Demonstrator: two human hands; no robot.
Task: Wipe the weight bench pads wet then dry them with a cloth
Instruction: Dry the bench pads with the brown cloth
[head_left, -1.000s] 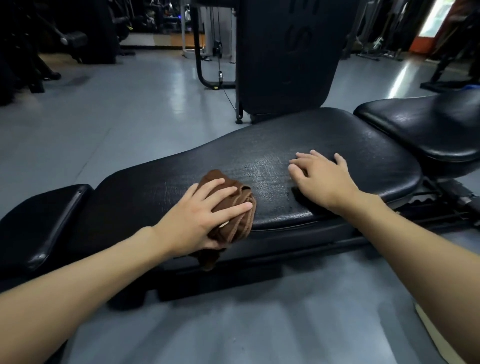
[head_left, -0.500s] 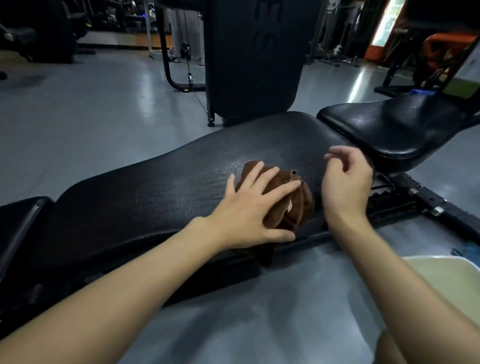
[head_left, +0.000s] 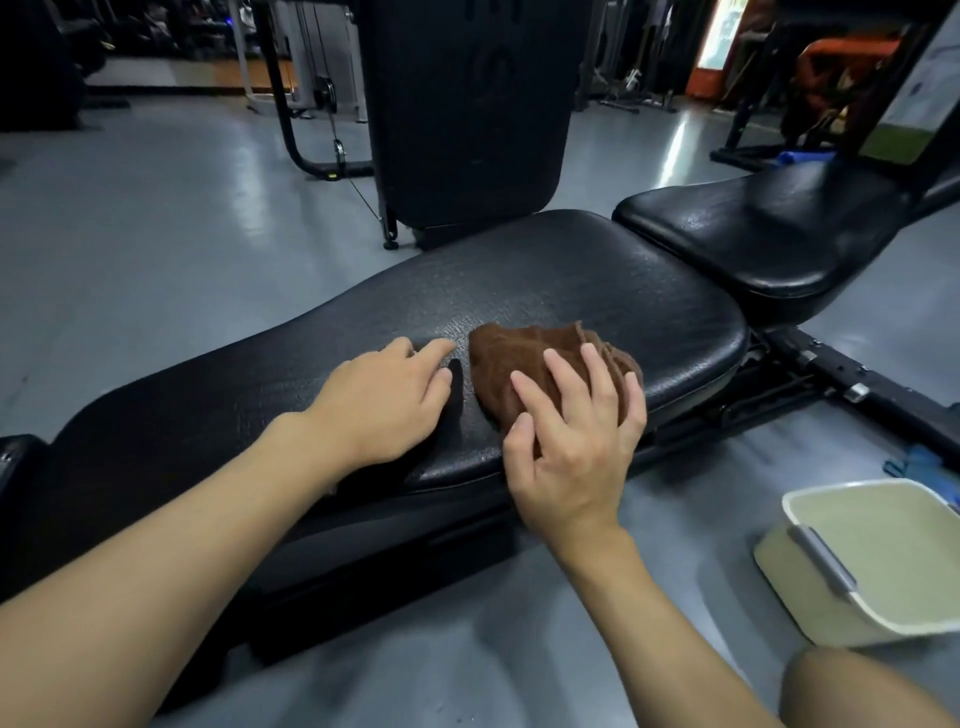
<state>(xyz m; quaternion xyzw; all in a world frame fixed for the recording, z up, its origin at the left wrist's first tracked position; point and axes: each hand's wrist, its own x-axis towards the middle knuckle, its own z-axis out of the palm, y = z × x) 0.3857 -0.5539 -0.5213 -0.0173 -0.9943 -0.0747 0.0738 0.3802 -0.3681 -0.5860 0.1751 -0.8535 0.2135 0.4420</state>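
The long black back pad (head_left: 571, 291) of the weight bench runs across the middle of the view, its surface wet and shiny. A bunched brown cloth (head_left: 519, 348) lies on its near right part. My right hand (head_left: 571, 436) covers the cloth from the near side, with fingers spread on top and the thumb at its near edge. Just left of the cloth, my left hand (head_left: 384, 405) rests on the pad, fingers loose, holding nothing. The separate black seat pad (head_left: 753, 234) sits at the right.
A cream basin (head_left: 795, 582) holding water stands on the grey floor at the lower right, with a blue cloth (head_left: 924, 467) behind it. The bench frame (head_left: 841, 384) juts out to the right. A tall black machine shroud (head_left: 462, 114) stands right behind the bench.
The cloth slid right along the pad under my left hand. My left hand then let go and rests beside it, while my right hand came down onto the cloth.
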